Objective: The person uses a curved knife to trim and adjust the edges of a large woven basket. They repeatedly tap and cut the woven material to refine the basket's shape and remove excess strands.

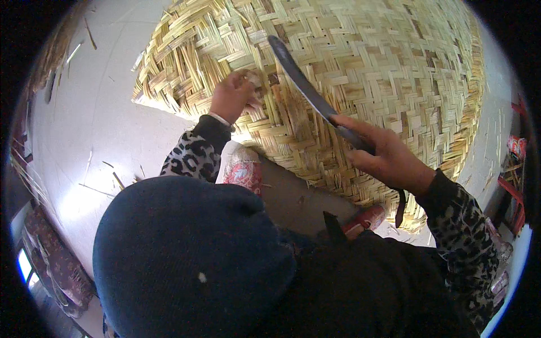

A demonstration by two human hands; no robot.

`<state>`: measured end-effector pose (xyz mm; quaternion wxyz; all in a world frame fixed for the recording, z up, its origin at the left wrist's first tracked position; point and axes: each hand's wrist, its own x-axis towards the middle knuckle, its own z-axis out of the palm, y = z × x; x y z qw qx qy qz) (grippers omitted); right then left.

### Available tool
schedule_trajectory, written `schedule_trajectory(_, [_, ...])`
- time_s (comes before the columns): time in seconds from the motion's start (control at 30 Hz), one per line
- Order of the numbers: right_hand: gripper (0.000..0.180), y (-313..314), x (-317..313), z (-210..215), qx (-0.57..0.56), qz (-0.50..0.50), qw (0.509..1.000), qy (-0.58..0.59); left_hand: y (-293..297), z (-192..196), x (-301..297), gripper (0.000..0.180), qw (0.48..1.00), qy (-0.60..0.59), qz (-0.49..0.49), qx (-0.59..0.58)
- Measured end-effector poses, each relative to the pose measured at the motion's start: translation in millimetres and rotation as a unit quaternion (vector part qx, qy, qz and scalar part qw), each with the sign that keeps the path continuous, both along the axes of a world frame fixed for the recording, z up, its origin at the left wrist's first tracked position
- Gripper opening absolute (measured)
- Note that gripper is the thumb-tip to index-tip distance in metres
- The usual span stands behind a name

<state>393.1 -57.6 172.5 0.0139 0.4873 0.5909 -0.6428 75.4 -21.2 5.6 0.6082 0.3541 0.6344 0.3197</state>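
Observation:
A large woven mat (360,73) of pale straw-coloured strips spreads out in front of me. My right hand (389,155) grips a long, dark, curved knife (301,81) by its near end. The blade slants away to the far left above the weave, and whether it touches cannot be made out. My left hand (234,96) is at the mat's near left part, its fingers curled and slightly blurred. What lies between those fingers is hidden. Beside it, several loose strip ends (197,67) stick up from the weave.
My knee in dark blue cloth (186,248) fills the lower left. Red patterned shoes (243,172) stand near the mat's close edge. Straw scraps (117,180) lie on the pale floor (112,129). At the right edge are red bars (511,191), and dark patterned cloth (59,262) lies lower left.

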Motion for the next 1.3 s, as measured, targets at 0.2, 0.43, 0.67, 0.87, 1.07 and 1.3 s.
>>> schedule_trajectory(0.2, [0.058,-17,-23,-39,-0.017,-0.023,0.99,0.139,-1,5,11,0.02,0.994,-0.019,-0.078,-0.069])
schedule_trajectory(0.43, [0.056,-14,-33,-48,0.003,0.072,0.997,-0.032,-20,-10,5,0.018,0.998,-0.013,0.013,-0.059])
schedule_trajectory(0.67, [0.053,0,-52,-43,0.095,0.141,0.981,-0.09,-19,-13,-4,0.02,0.99,-0.107,0.026,-0.088])
schedule_trajectory(0.87, [0.056,3,-77,-59,0.192,0.116,0.967,-0.122,-20,1,9,0.015,0.973,-0.16,0.134,-0.096])
schedule_trajectory(1.07, [0.056,-16,-93,-94,0.265,0.109,0.942,-0.173,-27,11,7,0.015,0.973,-0.167,0.069,-0.144])
schedule_trajectory(1.3, [0.057,-8,-87,-95,0.268,0.129,0.935,-0.195,0,-29,1,0.024,0.986,0.067,-0.143,0.056])
